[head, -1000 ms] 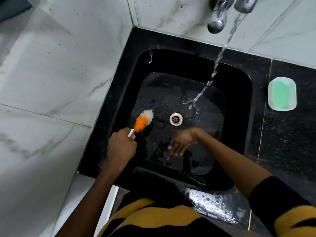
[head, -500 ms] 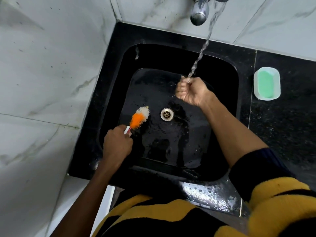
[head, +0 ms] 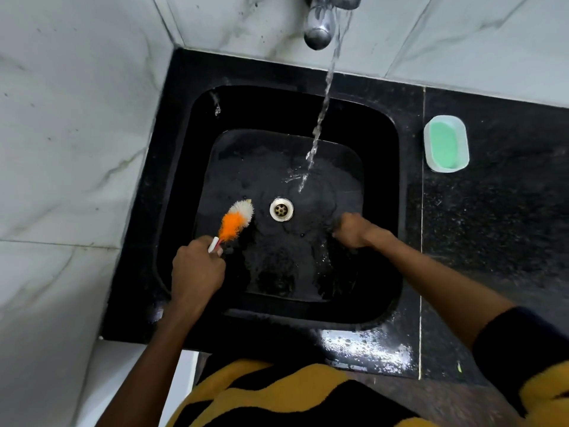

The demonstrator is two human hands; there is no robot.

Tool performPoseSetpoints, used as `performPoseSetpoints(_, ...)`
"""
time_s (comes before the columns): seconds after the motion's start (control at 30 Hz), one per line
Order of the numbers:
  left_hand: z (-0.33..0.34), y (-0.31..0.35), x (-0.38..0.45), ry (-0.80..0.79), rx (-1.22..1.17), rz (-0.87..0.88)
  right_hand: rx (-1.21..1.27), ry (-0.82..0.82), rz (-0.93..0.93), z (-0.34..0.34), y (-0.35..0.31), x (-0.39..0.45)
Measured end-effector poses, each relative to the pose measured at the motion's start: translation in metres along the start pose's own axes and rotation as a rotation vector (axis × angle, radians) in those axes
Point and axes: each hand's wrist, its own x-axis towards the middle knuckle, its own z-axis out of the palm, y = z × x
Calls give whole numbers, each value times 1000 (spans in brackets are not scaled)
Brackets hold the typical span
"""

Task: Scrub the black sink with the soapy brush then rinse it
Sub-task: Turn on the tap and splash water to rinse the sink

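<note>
1. Two walls hem me in: the black sink [head: 381, 186] sits in a corner of the dark counter [head: 492, 226], with marble tile on the left and behind it, and open counter to the right.
2. The basin floor lies bare between my hands, with the drain [head: 281, 209] near its middle.
3. My left hand [head: 197, 269] is wrapped round the white handle of the brush [head: 236, 220], above the sink's left side, knuckles up.
4. My right hand [head: 351, 231] is down on the wet floor right of the drain, fingers curled under; whether they hold anything I cannot tell.
5. The brush points up and right, its orange and white bristles just left of the drain.
6. Water [head: 321, 118] runs from the tap [head: 318, 32] and lands just beyond the drain.
7. A green soap in its dish [head: 446, 143] sits on the counter to the right.
</note>
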Motion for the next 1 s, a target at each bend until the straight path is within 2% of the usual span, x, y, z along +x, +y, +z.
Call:
performPoseSetpoints(0.07, 2, 3, -1, -8, -9, 0, 700, 0, 105, -4, -12, 13)
performPoseSetpoints(0.1, 2, 5, -1, -14, -11, 2, 971, -9, 135, -7, -20, 21)
performPoseSetpoints(0.17, 4, 11, -2, -24, -18, 7, 1346, -44, 121, -19, -37, 38)
performPoseSetpoints(0.27, 4, 17, -3, -24, -20, 10, 1852, -8, 111, -47, -62, 59)
performPoseSetpoints(0.33, 5, 19, -2, -25, -14, 15, 2088, 4, 111, -66, -76, 68)
performPoseSetpoints(0.37, 6, 20, -1, -28, -10, 17, 2131, -8, 101, -72, -80, 70)
performPoseSetpoints(0.47, 7, 22, 1, -38, -3, 25, 2091, -141, 26, -79, -87, 73)
performPoseSetpoints(0.6, 9, 22, 2, -62, 5, 48, 2004, -451, -122, -69, -76, 62)
performPoseSetpoints(0.67, 9, 22, 4, -66, 14, 57, 1888, -509, -162, -70, -57, 51)
performPoseSetpoints(0.7, 8, 21, 6, -64, 17, 59, 1819, -490, -148, -71, -45, 45)
performPoseSetpoints(0.77, 6, 20, 7, -54, 15, 57, 1593, -352, -8, -73, -14, 39)
performPoseSetpoints(0.8, 5, 19, 7, -49, 15, 54, 1384, -262, 73, -73, -1, 37)
performPoseSetpoints(0.9, 4, 16, 9, -40, 17, 50, 529, 27, 208, -71, 26, 33)
performPoseSetpoints(0.93, 4, 15, 9, -39, 17, 46, 438, 117, 212, -70, 28, 34)
performPoseSetpoints(0.97, 4, 16, 9, -39, 15, 46, 498, 181, 196, -71, 28, 36)
performPoseSetpoints(1.0, 5, 17, 9, -42, 18, 46, 679, 216, 180, -71, 25, 37)
